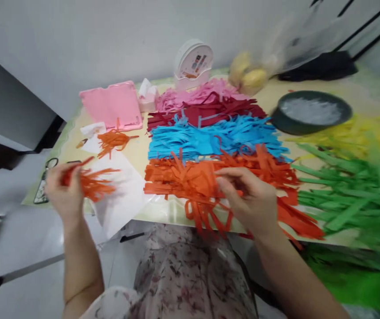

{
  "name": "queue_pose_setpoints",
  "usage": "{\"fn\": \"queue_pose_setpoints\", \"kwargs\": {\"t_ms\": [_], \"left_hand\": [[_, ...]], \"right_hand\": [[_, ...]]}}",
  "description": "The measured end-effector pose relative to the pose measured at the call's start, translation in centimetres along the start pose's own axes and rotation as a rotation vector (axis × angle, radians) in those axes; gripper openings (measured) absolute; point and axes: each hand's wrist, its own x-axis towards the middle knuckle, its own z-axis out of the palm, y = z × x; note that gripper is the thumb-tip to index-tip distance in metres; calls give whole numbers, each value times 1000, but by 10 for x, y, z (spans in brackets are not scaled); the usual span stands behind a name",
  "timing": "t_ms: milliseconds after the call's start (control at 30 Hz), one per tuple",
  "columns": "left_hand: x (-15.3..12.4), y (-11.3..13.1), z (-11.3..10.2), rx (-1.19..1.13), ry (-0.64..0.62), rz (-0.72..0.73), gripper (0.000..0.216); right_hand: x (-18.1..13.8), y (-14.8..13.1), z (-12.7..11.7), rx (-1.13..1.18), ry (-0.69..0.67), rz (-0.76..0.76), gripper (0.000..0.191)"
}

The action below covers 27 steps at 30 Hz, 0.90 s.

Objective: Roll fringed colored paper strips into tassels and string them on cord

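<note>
My left hand [65, 188] is at the left of the table, fingers closed on an orange paper tassel [98, 184]. Its strips fan out to the right, and a redder strip sticks up from the fingers; blur hides the exact grip. At the front middle my right hand [251, 199] pinches the edge of a fringed orange paper piece [203, 177], whose cut strips dangle past the table edge. Under it lies a row of orange fringed paper [163, 170]. Another orange tassel [113, 139] rests beyond my left hand.
Behind the orange row lie blue [183, 137], dark red [206, 110] and pink fringes [190, 97]. Green [359, 199] and yellow strips [352, 133] spread at the right, beside a dark bowl [279, 119]. A pink case [111, 104], white sheet [119, 195] and round white box [194, 62] stand or lie around.
</note>
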Motion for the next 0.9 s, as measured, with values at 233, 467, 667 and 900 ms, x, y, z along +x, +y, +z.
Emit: {"fn": "queue_pose_setpoints", "kwargs": {"t_ms": [233,467,667,900], "left_hand": [[35,-81,37,160,-513,-11,17],[7,-66,82,145,-789,102,17],[17,30,129,-29,-653,578,20],[-49,161,263,63,-1131,866,30]], "right_hand": [[24,47,-3,-250,4,-35,19],[66,115,-27,-493,-223,-191,24],[99,118,-24,-761,-673,-242,20],[107,118,-12,-1020,-727,-255,36]]}}
